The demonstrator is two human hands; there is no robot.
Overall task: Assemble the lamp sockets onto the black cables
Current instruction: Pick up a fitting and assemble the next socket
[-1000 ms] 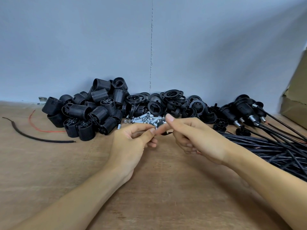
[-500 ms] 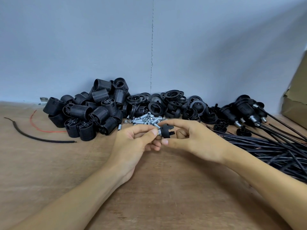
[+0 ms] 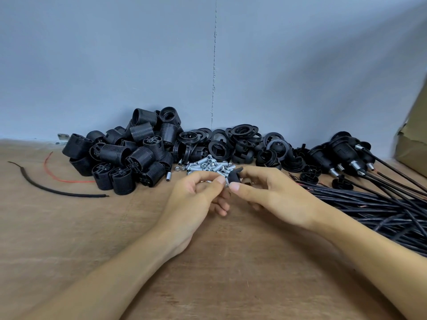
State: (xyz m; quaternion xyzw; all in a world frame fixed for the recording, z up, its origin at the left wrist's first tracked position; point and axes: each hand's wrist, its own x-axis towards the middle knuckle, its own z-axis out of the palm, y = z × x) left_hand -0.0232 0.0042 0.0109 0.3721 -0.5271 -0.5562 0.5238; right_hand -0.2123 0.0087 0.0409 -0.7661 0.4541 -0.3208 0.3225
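A: Pinched what, at the fingertips?

B: Gripped a short silver threaded metal tube (image 3: 227,182) in the left hand (image 3: 196,199), thumb against forefinger. Clamped a small black plastic socket cap (image 3: 235,175) in the right hand (image 3: 277,199), thumb below, fingers above.

A: Lay how, one to the other?

B: Touched, with the cap just right of the tube's tip. Seemed to point rightward into the cap, probably for screwing in. Left the bundle of long black cables (image 3: 369,204) farther right on the brown wooden table (image 3: 231,273), nearer the right hand.

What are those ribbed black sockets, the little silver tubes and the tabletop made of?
Ribbed black sockets: probably moulded plastic, dull sheen, crisp ridges. Little silver tubes: likely metal, bright grey with glints. Tabletop: looks like bare wood or plywood, brown with visible grain.
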